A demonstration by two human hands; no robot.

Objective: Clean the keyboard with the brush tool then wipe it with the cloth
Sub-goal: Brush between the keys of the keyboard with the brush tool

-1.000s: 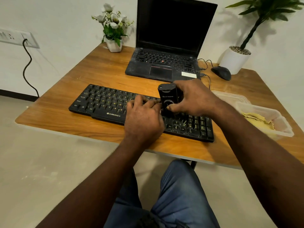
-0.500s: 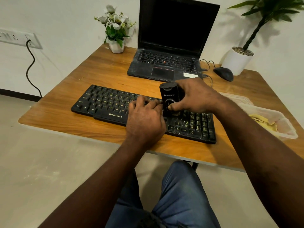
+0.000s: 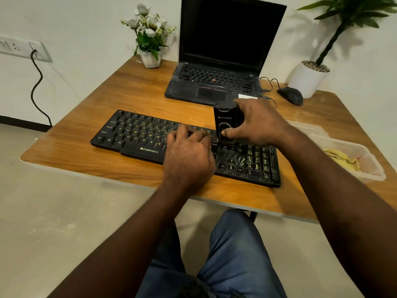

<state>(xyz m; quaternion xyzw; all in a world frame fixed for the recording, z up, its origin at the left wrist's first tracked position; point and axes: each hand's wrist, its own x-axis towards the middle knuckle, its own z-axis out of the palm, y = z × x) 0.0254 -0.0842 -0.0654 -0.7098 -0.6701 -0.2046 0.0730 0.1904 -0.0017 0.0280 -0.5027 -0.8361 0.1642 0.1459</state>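
Observation:
A black keyboard lies across the near part of the wooden table; yellowish dust shows between the keys of its right section. My right hand grips a black upright brush tool and holds it down on the keys right of the keyboard's middle. The tool's bottom end is hidden against the keys. My left hand rests flat on the keyboard's middle, fingers spread on the keys, just left of the tool. A yellow cloth lies crumpled in a clear plastic tub at the right.
An open black laptop stands behind the keyboard, a black mouse to its right. A small flower pot and a white potted plant stand at the back corners. My knee in jeans is under the table's front edge.
The view has shifted slightly. My right hand has nudged the brush tool a little to the right along the keys. My left hand stays pressed on the keyboard.

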